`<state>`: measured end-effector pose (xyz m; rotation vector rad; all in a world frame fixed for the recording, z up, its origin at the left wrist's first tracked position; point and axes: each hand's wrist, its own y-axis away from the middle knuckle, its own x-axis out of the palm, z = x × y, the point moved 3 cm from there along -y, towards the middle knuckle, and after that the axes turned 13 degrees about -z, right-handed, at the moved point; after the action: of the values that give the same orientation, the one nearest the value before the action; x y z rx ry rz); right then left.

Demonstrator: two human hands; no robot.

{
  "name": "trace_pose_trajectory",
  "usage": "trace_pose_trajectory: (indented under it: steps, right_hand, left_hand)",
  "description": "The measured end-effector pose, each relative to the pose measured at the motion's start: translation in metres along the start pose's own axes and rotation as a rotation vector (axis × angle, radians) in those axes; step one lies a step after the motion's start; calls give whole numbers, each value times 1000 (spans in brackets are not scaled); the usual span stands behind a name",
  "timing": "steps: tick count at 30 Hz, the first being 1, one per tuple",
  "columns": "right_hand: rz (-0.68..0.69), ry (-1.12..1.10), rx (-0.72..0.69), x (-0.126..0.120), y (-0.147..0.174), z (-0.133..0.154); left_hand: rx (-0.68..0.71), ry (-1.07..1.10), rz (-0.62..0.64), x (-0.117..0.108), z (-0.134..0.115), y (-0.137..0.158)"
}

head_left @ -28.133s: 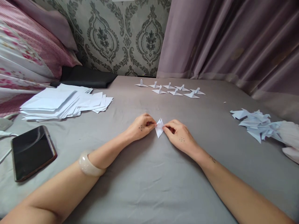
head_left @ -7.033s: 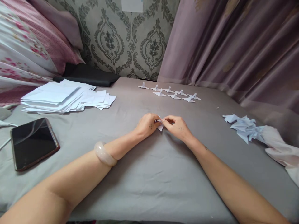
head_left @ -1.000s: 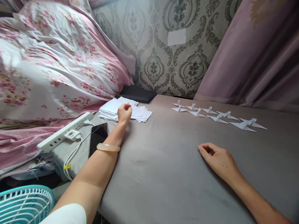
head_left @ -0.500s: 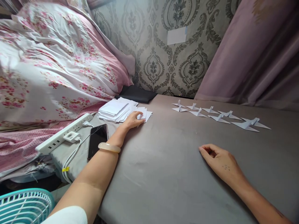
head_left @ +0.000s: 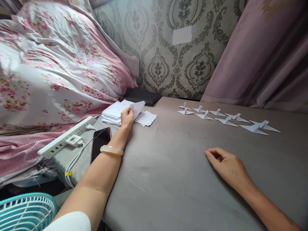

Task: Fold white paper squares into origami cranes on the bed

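Observation:
My left hand [head_left: 127,117] is closed on a white sheet of paper [head_left: 138,108], pinched at its edge and raised at a tilt. It is over the right side of a stack of white paper [head_left: 111,110]. Some loose paper sheets [head_left: 146,118] lie flat just right of that hand. My right hand [head_left: 225,163] rests on the grey cloth surface [head_left: 178,173], its fingers curled in and its thumb against the index finger; nothing shows in it. Beyond it stand several folded paper planes [head_left: 226,121] in two rows.
A phone [head_left: 99,142] lies beside my left forearm. Left of it runs a white power strip [head_left: 67,136] with plugs and cables. A turquoise fan [head_left: 26,211] is at the lower left. A black folded item [head_left: 141,96] lies behind the stack, near the patterned wall.
My left hand has turned and drawn slightly left, lifting a paper sheet that now stands tilted in its fingers. My right hand has stayed in place.

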<state>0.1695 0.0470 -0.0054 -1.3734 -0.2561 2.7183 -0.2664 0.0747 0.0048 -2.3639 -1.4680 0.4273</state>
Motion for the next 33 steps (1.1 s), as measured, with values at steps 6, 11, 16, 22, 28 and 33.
trace_pose_trajectory:
  steps: [6, 11, 16, 22, 28, 33]
  right_hand:
    - [16, -3, 17, 2, -1, -1]
    - [0, -5, 4, 2, -2, -3]
    - [-4, 1, -8, 3, -1, -2]
    - [1, 8, -4, 2, -1, -1]
    - [-3, 8, -5, 0, -1, -1]
    - [-13, 6, -17, 1, -1, 0]
  left_hand:
    - [-224, 177, -209, -6, 4, -6]
    - [-348, 263, -306, -8, 5, -7]
    - [-419, 320, -327, -6, 3, -6]
    - [-385, 349, -354, -6, -3, -6]
    - [-280, 345, -339, -7, -10, -6]
    - [-140, 270, -360, -15, -17, -7]
